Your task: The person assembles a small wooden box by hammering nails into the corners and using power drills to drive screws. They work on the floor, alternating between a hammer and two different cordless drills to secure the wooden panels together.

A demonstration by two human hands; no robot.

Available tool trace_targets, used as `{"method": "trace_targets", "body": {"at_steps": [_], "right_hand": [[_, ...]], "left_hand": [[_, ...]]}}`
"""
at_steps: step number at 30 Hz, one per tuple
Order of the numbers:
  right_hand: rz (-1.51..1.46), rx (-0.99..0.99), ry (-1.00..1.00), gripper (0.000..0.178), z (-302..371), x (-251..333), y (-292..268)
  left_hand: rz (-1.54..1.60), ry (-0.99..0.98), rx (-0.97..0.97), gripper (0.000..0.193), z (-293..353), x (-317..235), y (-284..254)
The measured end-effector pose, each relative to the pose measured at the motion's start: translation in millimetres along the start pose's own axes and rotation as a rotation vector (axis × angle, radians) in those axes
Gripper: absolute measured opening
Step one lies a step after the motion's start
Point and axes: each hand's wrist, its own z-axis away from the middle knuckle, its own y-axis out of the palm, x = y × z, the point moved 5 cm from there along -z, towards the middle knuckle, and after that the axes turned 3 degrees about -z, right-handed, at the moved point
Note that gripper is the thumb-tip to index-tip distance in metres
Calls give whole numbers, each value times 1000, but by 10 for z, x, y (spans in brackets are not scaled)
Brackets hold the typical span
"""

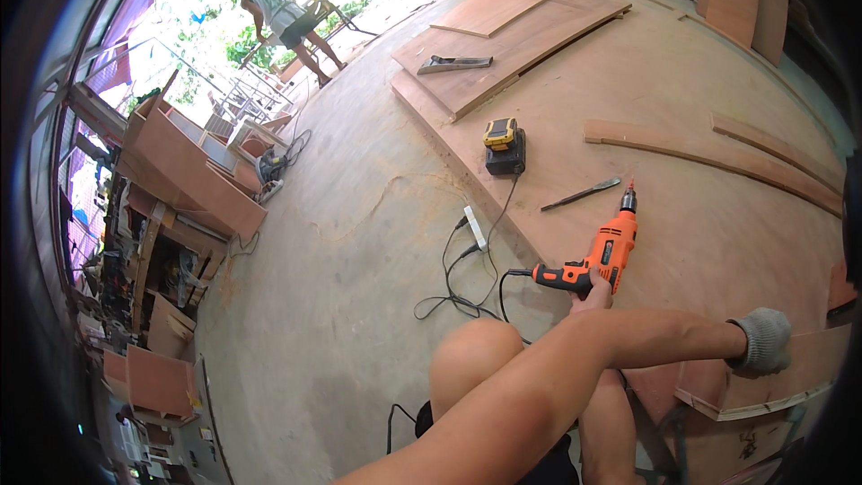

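Note:
An orange corded drill (612, 250) with a black handle lies at or just above the large wooden panel (548, 153); whether it rests there I cannot tell. My bare right hand (593, 293) grips it where the handle meets the body. Crossing over to the right, my left arm ends in a grey knitted glove. That gloved left hand (763, 341) is closed at a brown board (763, 377) near my legs, and its fingertips are hidden. Just beyond the drill bit lies a chisel-like tool (581, 194). A yellow and black battery on a charger (505, 145) sits farther back.
A white power strip (474, 228) and looped black cables (458, 301) lie on the concrete floor. Wood strips (709, 154) and a hand plane (455, 64) rest on panels. Cabinet parts (184, 162) stand at left. Another person (278, 18) bends over at the back.

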Motion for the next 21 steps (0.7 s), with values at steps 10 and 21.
{"method": "trace_targets", "body": {"at_steps": [10,21], "right_hand": [[-333,79,-193,41,472,309,-461],[-756,444,-446,35,1397,311,-664]], "left_hand": [[-98,146,-141,40,-79,149,10],[-153,127,67,42,-182,16,87]]}}
